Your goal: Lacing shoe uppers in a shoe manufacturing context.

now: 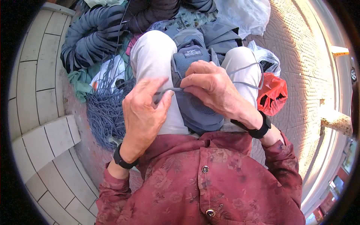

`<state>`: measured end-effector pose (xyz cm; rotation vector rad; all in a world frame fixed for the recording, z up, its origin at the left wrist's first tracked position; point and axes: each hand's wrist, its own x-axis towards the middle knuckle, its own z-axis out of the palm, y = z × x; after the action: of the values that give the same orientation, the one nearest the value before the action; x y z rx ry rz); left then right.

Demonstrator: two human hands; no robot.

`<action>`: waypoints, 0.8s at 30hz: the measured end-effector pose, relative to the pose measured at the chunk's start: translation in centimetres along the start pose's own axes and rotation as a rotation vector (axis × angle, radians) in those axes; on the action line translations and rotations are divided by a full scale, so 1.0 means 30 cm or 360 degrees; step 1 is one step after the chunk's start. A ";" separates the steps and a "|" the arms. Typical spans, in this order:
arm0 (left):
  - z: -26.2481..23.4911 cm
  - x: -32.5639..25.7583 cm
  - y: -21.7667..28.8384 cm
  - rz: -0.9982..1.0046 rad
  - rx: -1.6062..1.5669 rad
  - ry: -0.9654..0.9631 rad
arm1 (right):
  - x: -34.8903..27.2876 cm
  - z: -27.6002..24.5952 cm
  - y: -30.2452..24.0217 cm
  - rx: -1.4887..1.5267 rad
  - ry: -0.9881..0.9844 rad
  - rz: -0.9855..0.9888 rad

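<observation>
A blue-grey shoe upper (200,108) with a mesh tongue and a small label lies between my knees. Above it, my right hand (210,84) pinches a grey shoelace (176,89) between thumb and fingers. One length of the lace loops out to the right over my right knee. A short stretch runs left to my left hand (144,112), whose thumb and forefinger stand apart around it. The forefinger is blurred by motion, and the lace's far end there is partly hidden.
A heap of blue-grey laces (107,116) lies left of my legs. Beyond my knees are stacked grey shoe uppers (92,35) and clear plastic bags (243,15). A red plastic bag (272,93) sits on the right. Tiled steps (45,138) border the left.
</observation>
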<state>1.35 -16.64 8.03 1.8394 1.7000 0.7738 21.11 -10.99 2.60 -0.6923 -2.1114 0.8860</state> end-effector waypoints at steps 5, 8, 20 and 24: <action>0.014 -0.004 -0.009 0.0157 0.0005 -0.0187 | 0.015 -0.009 -0.032 -0.0005 -0.0078 0.0073; 0.021 0.009 -0.024 0.0367 0.0112 -0.0118 | 0.008 -0.008 -0.032 -0.0013 -0.0132 0.0095; 0.050 0.013 -0.049 -0.0128 -0.0104 -0.0274 | 0.019 -0.032 0.005 0.0217 0.0090 0.0241; 0.077 -0.001 -0.061 -0.0114 -0.0054 -0.0218 | 0.016 -0.037 0.048 0.0119 0.0038 0.0210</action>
<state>1.71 -16.50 5.10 1.7565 1.6464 0.6290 21.99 -9.35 2.24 -0.8065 -2.0192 1.0181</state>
